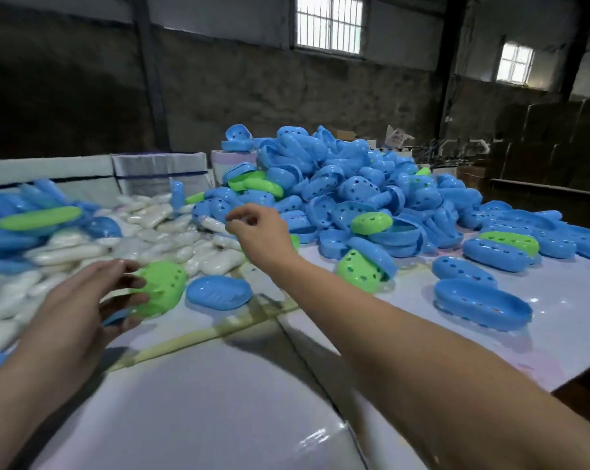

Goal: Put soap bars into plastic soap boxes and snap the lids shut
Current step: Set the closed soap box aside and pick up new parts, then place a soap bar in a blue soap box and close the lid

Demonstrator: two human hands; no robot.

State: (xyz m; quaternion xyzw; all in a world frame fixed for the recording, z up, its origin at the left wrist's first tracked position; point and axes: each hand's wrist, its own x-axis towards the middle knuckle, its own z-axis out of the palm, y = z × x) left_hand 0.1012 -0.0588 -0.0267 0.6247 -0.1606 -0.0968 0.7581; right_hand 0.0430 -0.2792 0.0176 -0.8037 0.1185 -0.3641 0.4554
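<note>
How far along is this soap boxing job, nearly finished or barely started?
Far from finished. Done: some shut boxes seem piled at far left. In hand: the left hand holds a green-lidded box; the right hand reaches toward the wrapped soap bars. Left: a big heap of empty blue shells.

View: 1 head-worn wide-angle camera.
Facing: forward and down over the desk (219,401), toward the far wall's barred window (329,23).
Nearness: close above both forearms; the soap box heap (337,184) lies beyond.
</note>
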